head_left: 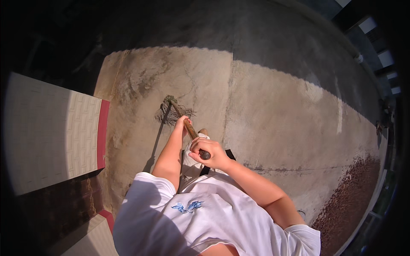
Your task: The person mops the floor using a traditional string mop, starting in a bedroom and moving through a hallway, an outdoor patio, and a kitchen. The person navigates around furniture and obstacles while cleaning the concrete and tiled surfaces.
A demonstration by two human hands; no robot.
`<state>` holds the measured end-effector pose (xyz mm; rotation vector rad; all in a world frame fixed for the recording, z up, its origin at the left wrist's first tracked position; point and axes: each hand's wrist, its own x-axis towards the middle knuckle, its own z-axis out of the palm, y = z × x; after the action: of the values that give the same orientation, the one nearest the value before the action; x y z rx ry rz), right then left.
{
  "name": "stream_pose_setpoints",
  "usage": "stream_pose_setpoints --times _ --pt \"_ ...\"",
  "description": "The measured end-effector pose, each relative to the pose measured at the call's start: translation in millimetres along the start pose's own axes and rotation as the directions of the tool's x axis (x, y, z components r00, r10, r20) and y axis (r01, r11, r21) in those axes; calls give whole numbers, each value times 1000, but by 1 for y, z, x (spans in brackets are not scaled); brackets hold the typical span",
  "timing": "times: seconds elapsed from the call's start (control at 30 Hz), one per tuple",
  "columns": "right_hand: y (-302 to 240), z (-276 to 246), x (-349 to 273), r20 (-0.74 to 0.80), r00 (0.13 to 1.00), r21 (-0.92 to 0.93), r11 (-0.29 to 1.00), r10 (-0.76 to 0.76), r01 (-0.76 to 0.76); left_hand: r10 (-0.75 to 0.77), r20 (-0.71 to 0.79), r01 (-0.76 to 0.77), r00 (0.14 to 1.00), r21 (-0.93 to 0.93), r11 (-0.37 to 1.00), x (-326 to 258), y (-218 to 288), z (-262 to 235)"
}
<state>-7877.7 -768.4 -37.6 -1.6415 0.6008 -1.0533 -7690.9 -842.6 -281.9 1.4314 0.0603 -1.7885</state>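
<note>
Firmly gripping one broom handle (190, 128): left hand (184, 122) wrapped lower, right hand (209, 153) closed over the top end for leverage, bristles (171, 110) pressed on concrete floor (273, 128) toward eleven o'clock.

Outdoor yard or rooftop terrace of house, pretty sure. Bare cracked concrete floor (273, 115) in hard sunlight, shadow line across far end. White tiled ledge with red edge (81, 132) on left, reddish gravel patch (350, 192) at right, building windows (384, 57) past wall.
</note>
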Motion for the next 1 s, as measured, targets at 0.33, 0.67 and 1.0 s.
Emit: stream_pose_setpoints --times 0.33,0.67,1.0 --pt "62 -180 249 -376 876 195 950 303 -245 -106 54 118 993 -339 933 117 149 170" --pt "80 -311 460 -262 915 -29 946 305 -324 -147 246 223 958 -317 922 199 308 335" --pt "222 -446 636 99 995 -124 992 -16 28 86 426 -15 901 -166 986 429 479 466"
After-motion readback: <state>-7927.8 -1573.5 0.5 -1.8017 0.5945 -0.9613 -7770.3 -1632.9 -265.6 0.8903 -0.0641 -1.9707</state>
